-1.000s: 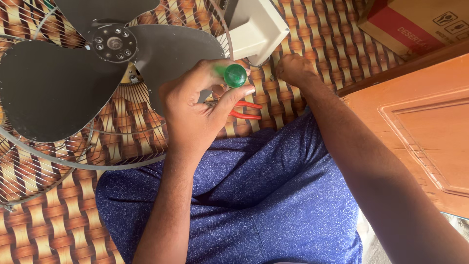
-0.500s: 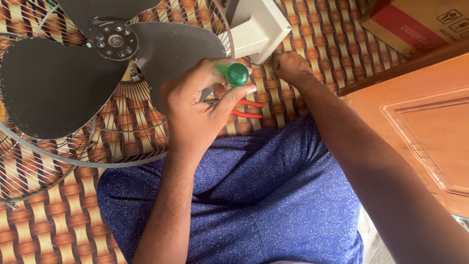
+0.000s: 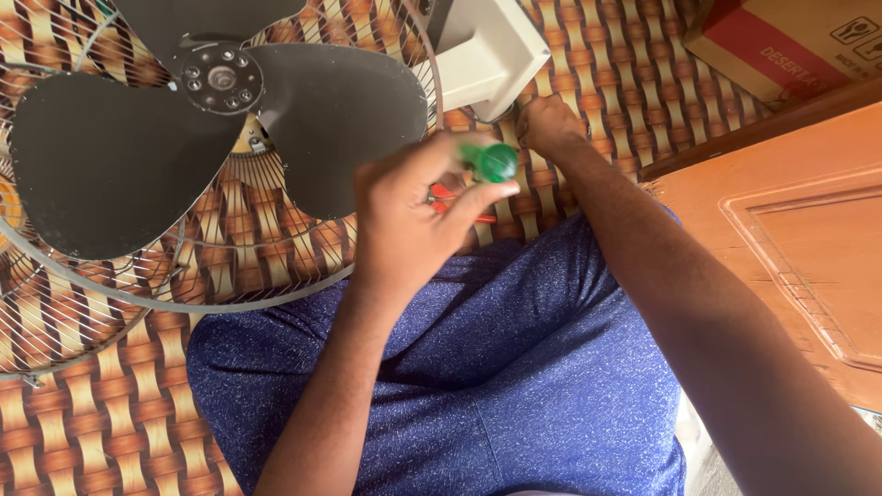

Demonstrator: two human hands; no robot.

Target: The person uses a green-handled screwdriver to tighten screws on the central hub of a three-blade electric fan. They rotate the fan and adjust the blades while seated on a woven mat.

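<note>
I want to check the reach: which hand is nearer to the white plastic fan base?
Right. The right hand touches the lower edge of the white plastic fan base; the left hand is lower, apart, holding a green-handled tool.

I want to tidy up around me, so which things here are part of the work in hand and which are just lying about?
In use:
left hand holding the green-handled tool
right hand at the white fan base
fan blades
wire guard

Lying about:
red-handled tool
cardboard box
wooden door panel
woven mat

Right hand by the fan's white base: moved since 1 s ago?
No real move. The right hand sits just under the corner of the white base, as before; its small drift in frame matches the base's, so the camera shifted.
</note>
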